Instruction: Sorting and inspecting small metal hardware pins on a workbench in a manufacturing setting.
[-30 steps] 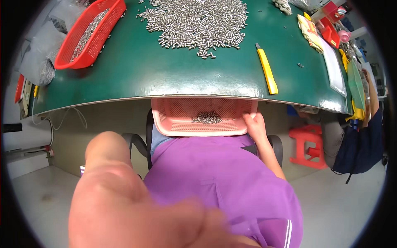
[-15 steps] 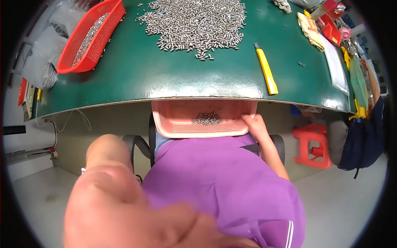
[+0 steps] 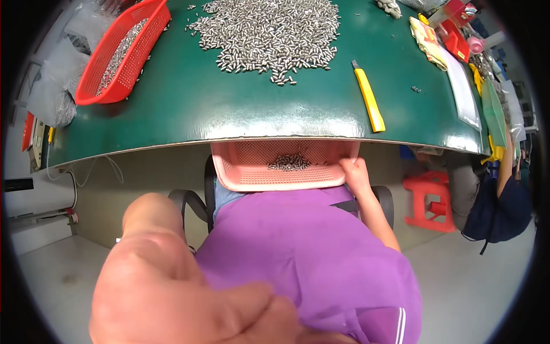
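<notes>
A pink plastic basket rests at my lap, its far side tucked under the table's front edge. Small metal pins lie heaped on its bottom. My right hand is closed on the basket's right rim. Raised close to the camera at lower left, my left hand looms large with fingers curled together. What it holds, if anything, is hidden. On the green table, a large pile of similar metal pins spreads out at the far middle.
At the far left stands a red basket of metal pins, beside clear plastic bags. A yellow utility knife lies right of the pile. Gloves sit far right. A red stool stands on the floor, near another person in dark clothing.
My left hand stays raised near the camera, its fingers shifted slightly. My right hand keeps its grip on the basket. The other person at the right has moved a little.
</notes>
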The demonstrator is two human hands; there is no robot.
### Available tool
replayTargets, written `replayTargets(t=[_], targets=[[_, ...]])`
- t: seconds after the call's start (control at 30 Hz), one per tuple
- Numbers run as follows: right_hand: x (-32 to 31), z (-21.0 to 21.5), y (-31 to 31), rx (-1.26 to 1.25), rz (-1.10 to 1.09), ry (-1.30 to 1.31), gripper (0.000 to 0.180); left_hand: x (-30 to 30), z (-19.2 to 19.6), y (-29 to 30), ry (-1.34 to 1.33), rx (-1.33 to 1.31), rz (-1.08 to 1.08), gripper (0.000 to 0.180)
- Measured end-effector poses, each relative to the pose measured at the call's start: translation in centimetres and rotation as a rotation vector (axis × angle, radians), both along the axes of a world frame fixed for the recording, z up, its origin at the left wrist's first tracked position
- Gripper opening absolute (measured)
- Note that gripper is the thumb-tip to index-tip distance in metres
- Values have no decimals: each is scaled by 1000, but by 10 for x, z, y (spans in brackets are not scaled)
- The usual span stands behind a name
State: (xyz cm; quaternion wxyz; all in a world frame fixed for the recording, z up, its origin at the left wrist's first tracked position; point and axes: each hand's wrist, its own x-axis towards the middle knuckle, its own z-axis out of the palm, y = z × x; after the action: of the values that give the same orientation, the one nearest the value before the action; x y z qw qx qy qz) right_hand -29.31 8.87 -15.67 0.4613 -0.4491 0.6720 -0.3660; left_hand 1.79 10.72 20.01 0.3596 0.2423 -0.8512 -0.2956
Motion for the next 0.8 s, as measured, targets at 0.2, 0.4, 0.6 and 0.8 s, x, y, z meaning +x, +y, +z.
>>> replayTargets(t=[0.2,0.4,0.6,0.8], targets=[[13,7,1,-20,23,-36,32,7,-6,-10,5,31,40,34],[0,6,6,134,10,102,37,-36,-23,-74,10,84,33,34],[-23,31,0,252,260,117,48,13,-20,-39,-23,74,29,35],[-54,192,-6,314,771,431,41,22,-30,-44,-37,128,71,35]])
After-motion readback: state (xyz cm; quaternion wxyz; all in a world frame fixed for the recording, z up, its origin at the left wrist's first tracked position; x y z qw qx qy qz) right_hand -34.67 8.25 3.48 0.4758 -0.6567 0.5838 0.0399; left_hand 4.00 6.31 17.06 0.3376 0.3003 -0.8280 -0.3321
